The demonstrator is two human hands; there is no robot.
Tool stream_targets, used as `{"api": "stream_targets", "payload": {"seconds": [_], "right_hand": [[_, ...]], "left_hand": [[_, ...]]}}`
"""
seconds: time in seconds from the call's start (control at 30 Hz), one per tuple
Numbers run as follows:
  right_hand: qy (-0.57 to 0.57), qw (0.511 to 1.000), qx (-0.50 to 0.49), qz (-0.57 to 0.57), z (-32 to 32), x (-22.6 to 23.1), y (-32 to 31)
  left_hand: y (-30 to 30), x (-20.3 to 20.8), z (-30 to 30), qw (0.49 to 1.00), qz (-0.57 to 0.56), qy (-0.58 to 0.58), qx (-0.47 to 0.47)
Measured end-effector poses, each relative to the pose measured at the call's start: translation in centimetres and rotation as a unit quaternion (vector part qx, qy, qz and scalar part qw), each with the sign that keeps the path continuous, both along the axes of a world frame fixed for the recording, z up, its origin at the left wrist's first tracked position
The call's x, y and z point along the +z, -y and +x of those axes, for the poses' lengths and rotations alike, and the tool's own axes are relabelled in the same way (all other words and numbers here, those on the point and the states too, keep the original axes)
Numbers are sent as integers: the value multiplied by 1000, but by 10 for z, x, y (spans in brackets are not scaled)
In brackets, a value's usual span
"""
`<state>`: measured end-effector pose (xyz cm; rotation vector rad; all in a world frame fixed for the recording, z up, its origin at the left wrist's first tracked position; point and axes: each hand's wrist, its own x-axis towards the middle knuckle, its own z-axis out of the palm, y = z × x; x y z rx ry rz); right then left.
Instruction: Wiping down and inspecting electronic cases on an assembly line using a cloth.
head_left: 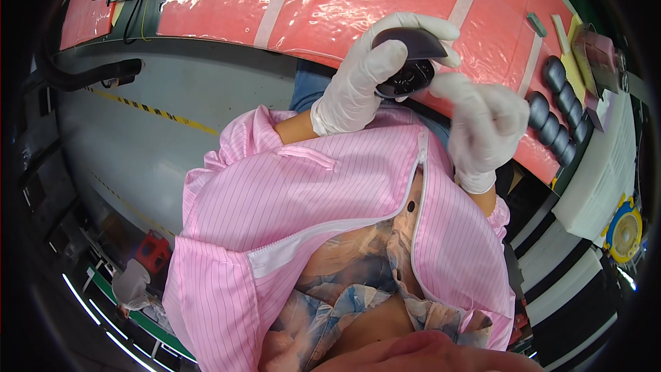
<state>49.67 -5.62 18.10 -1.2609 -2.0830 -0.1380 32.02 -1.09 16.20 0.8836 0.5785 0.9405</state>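
My left hand (351,86), in a white glove, grips a dark, glossy rounded case (415,43) above the front edge of the table. The thumb lies across its near side and the fingers curl around the far side. Its two parts stand apart like a clamshell, and a black hollow inside (407,78) shows small details too fine to make out. Close by on the right is my white-gloved right hand (485,120), bent at the fingers with the fingertips towards the case. Motion smears these fingertips, so whether they hold anything is unclear.
A glossy pink-red mat (330,10) with pale tape strips covers the table. Two rows of dark rounded shells (549,126) lie at its right, near a small green block (536,25). A black curved tube (89,76) juts in at left. A yellow round fan (625,229) stands far right.
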Motion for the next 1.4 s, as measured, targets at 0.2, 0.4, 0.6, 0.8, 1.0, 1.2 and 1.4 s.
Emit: {"api": "stream_targets", "payload": {"seconds": [0.2, 0.4, 0.6, 0.8, 1.0, 1.2, 1.4], "right_hand": [[-224, 925, 119, -283, -26, 11, -5], [-478, 837, 2, -266, -6, -15, 19], [-508, 831, -61, -218, 10, -38, -7], [-99, 974, -172, -105, 14, -44, -13], [-87, 980, -163, -78, 17, -45, -14], [-110, 984, -123, -67, 21, -43, -11], [-446, 875, 25, -186, 4, -8, -21]], "left_hand": [[2, -9, -4, 996, 26, -49, 66], [-9, -7, -19, 989, 12, 138, -51], [-7, -4, -16, 974, -12, 212, -84], [-4, 5, -10, 887, -244, 391, -31], [-18, 30, -10, 882, -334, 331, 27], [-17, 30, -7, 870, -333, 364, 13], [-13, 39, -2, 897, -335, 287, -15]]}}
